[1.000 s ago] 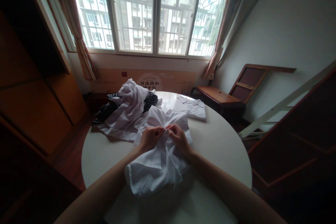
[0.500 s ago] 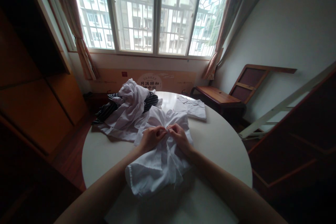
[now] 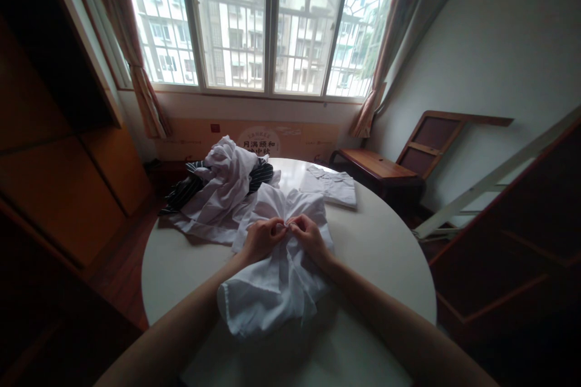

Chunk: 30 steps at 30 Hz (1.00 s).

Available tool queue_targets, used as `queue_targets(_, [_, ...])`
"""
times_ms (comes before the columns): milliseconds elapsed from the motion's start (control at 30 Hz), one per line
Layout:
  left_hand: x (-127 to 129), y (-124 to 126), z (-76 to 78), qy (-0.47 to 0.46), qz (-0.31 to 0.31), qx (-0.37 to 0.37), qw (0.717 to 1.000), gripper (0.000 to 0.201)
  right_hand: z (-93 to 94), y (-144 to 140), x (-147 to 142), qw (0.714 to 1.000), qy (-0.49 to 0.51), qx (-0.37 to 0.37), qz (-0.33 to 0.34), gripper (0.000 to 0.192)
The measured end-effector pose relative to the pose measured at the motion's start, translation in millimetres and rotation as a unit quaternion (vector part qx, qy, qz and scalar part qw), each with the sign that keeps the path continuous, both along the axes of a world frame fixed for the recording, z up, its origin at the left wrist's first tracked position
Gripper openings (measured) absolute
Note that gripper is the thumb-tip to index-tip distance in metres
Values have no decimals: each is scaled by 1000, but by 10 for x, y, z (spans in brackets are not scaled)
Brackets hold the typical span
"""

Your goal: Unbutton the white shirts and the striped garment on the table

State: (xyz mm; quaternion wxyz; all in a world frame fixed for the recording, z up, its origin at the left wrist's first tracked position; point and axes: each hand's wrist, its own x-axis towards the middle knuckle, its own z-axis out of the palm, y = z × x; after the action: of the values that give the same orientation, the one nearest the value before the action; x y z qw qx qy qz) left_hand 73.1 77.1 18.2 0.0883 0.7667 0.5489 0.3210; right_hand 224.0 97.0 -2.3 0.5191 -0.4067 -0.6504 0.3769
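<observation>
A white shirt (image 3: 267, 296) lies rumpled across the middle of the round table, its near part spread toward me. My left hand (image 3: 264, 237) pinches the cloth near the shirt's centre, thumb against fingers. Right beside it, my right hand (image 3: 308, 238) pinches the same spot, so the fingertips of both hands almost meet. Creases fan out from where they grip. Whether a button sits between the fingertips is too small to tell. Behind the hands, the far part of the shirt lies on the table.
On the white round table (image 3: 381, 278), a heap of clothes (image 3: 222, 181), white with some dark striped cloth (image 3: 184, 192), sits at the back left. A folded white shirt (image 3: 333, 186) lies at the back right. Beyond the table stands a wooden bench (image 3: 374, 163) below the window.
Both hands keep their pinch on the shirt and have shifted only very slightly. The near edge of the cloth has moved a little.
</observation>
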Motion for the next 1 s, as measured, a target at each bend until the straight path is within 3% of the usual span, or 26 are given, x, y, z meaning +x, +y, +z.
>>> queue_targets(567, [17,-3,-34,28,17,14,999,23,29,-1,1,999,-15,-4,47,17])
queue_targets(1000, [13,-3,-35,28,2,22,999,24,57,-26,-8,999,16,-31,25,20])
